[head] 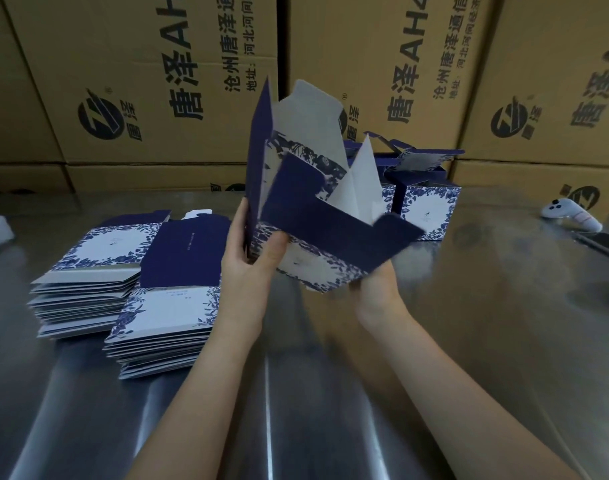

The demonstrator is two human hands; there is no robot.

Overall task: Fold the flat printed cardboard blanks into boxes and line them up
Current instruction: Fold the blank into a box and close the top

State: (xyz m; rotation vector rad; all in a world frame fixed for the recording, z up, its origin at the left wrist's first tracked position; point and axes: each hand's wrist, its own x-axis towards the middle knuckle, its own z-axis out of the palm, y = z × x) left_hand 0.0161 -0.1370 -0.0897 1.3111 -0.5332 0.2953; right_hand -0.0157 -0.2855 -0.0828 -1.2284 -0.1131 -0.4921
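A half-opened blue-and-white floral box blank (310, 188) is held upright above the steel table, its navy flaps sticking up and out. My left hand (251, 258) grips its lower left corner with fingers behind and thumb in front. My right hand (376, 285) holds the lower right corner from beneath. Two stacks of flat printed blanks (130, 285) lie on the table to the left. Folded boxes (424, 206) stand behind the held blank at the back right, partly hidden by it.
Large brown shipping cartons (157, 81) with black printing form a wall along the far side of the steel table (469, 323). A white controller-like device (570, 214) lies at the far right, next to a dark flat object (597, 242).
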